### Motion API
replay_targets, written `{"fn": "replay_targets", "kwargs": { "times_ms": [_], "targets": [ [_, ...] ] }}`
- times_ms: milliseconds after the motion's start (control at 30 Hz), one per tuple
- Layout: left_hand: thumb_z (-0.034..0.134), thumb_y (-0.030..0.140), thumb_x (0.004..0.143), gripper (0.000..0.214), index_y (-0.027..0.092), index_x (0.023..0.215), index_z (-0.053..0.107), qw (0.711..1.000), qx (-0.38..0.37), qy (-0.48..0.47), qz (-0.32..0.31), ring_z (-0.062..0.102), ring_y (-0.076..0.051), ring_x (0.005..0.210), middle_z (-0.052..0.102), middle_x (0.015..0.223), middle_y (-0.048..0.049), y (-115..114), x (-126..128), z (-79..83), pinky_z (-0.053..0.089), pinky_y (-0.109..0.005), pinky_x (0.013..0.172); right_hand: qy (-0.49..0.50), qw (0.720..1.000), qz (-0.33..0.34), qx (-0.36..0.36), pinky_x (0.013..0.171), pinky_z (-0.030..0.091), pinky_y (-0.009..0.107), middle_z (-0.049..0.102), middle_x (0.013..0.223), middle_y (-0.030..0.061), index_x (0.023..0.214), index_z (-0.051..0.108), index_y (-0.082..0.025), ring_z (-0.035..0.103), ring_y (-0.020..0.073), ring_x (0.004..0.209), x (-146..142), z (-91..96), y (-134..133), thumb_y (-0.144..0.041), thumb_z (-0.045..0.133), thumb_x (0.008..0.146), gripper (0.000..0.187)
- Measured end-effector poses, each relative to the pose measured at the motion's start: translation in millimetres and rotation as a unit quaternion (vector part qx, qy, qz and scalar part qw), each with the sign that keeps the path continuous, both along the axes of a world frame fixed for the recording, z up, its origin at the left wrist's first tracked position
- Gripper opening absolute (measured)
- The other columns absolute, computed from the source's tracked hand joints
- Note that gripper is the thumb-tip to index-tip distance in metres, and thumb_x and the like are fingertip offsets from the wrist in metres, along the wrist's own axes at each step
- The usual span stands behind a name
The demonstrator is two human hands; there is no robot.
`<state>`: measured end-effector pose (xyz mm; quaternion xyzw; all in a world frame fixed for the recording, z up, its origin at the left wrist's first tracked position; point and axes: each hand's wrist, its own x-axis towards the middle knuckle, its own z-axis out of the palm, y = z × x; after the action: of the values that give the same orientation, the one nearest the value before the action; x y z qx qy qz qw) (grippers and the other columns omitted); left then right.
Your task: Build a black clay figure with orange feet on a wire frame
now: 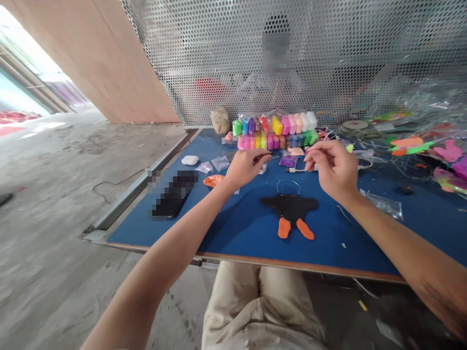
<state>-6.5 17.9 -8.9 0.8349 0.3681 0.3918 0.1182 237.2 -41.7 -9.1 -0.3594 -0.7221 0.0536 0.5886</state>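
My left hand (248,167) hovers over the blue table (233,233), thumb and fingers pinched together. Across from it, my right hand (334,170) is raised too, its fingers curled in toward the thumb. Whatever either pinch may hold is too small to make out. Below and between them lies a flat black clay shape (290,206) with two side arms. Two orange clay feet (284,228) sit at its lower edge. From its top rises a thin wire loop (288,182). An orange packet (213,181) lies just left of my left wrist.
Rows of colourful clay packs (272,142) stand at the back against a perforated metal panel (219,48). On the left are a dark phone (177,194) and a white earphone case (190,160). A white cable (297,170) lies behind the shape. Plastic bags and clay pieces (408,143) fill the right.
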Motion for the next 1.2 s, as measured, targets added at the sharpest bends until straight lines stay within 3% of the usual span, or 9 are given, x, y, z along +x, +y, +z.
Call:
{"fn": "replay_targets", "kwargs": {
  "times_ms": [167,300,500,600,733,800,933,1067,1200],
  "targets": [
    [0.045,0.026,0.102,0.033,0.018,0.125,0.067,0.998,0.036,-0.008,-0.043,0.07,-0.012,0.076,0.076,0.1,-0.0065,0.5,-1.1,0.4,0.053,-0.025,0.076,-0.078,0.995,0.058,-0.018,0.073,0.061,0.033,0.074,0.093,0.0029,0.118,0.068,-0.028,0.071,0.015,0.075,7.2,-0.1,3.3,-0.026,0.046,0.103,0.027],
    [0.041,0.025,0.104,0.03,0.017,0.115,0.068,0.994,0.074,0.039,-0.064,0.066,-0.014,0.084,0.073,0.098,-0.0075,-3.2,4.9,-3.8,0.049,-0.027,0.079,-0.157,0.978,0.124,-0.066,0.066,0.06,0.029,0.074,0.085,0.0009,0.111,0.071,-0.026,0.071,0.0134,0.068,9.4,-5.8,4.3,-0.026,0.047,0.103,0.025],
    [0.037,0.04,0.106,0.037,0.016,0.088,0.06,0.995,0.051,0.068,-0.043,0.053,-0.014,0.067,0.061,0.076,-0.0044,-8.2,7.5,-1.5,0.04,-0.028,0.066,-0.159,0.962,0.169,-0.14,0.062,0.06,0.028,0.074,0.069,-0.0013,0.096,0.068,-0.023,0.073,0.0165,0.06,9.0,-5.3,-2.1,-0.04,0.071,0.091,0.018],
    [0.032,0.029,0.107,0.031,0.015,0.105,0.059,0.992,0.029,0.081,-0.09,0.054,-0.014,0.068,0.061,0.078,-0.0034,-9.7,6.5,0.0,0.041,-0.027,0.068,-0.168,0.961,0.164,-0.145,0.056,0.056,0.026,0.072,0.062,-0.0031,0.09,0.066,-0.023,0.07,0.0151,0.054,10.2,-4.6,-3.7,-0.043,0.075,0.086,0.022],
    [0.03,0.016,0.102,0.036,0.014,0.126,0.057,0.982,0.044,0.101,-0.153,0.06,-0.016,0.084,0.066,0.096,-0.0086,-12.0,6.9,1.2,0.045,-0.029,0.078,-0.21,0.965,0.133,-0.08,0.052,0.052,0.025,0.071,0.065,-0.0034,0.087,0.071,-0.024,0.064,0.012,0.05,11.3,-2.8,-3.0,-0.039,0.074,0.088,0.015],
    [0.034,0.016,0.1,0.035,0.014,0.122,0.061,0.981,0.056,0.101,-0.156,0.061,-0.018,0.091,0.067,0.103,-0.0109,-13.5,7.2,2.9,0.046,-0.031,0.082,-0.231,0.963,0.129,-0.047,0.06,0.056,0.027,0.075,0.079,-0.0011,0.097,0.074,-0.026,0.068,0.0129,0.059,10.9,-1.2,-2.7,-0.033,0.067,0.095,0.011],
    [0.049,0.02,0.094,0.024,0.015,0.099,0.072,0.983,0.051,0.088,-0.156,0.061,-0.018,0.086,0.07,0.095,-0.0088,-16.4,5.8,8.7,0.046,-0.03,0.079,-0.22,0.967,0.122,-0.039,0.081,0.061,0.032,0.078,0.102,0.0016,0.125,0.068,-0.028,0.075,0.0167,0.085,8.3,0.4,-4.4,-0.022,0.052,0.102,0.028],
    [0.053,0.032,0.097,0.029,0.015,0.096,0.077,0.98,-0.051,0.04,-0.186,0.06,-0.015,0.077,0.073,0.09,-0.0064,-18.4,4.9,11.4,0.044,-0.027,0.071,-0.188,0.979,0.07,-0.036,0.101,0.056,0.042,0.074,0.123,0.0022,0.132,0.063,-0.031,0.068,0.0234,0.118,4.4,-0.9,-4.5,-0.023,0.054,0.101,0.033],
    [0.058,0.047,0.096,0.039,0.014,0.103,0.077,0.966,-0.152,-0.034,-0.208,0.054,-0.011,0.068,0.071,0.083,-0.0041,-20.8,10.4,6.1,0.04,-0.025,0.062,-0.199,0.978,0.065,0.014,0.117,0.042,0.053,0.071,0.129,0.0013,0.132,0.064,-0.033,0.06,0.0253,0.131,0.5,-5.5,-0.4,-0.02,0.056,0.1,0.035]
  ]
}}
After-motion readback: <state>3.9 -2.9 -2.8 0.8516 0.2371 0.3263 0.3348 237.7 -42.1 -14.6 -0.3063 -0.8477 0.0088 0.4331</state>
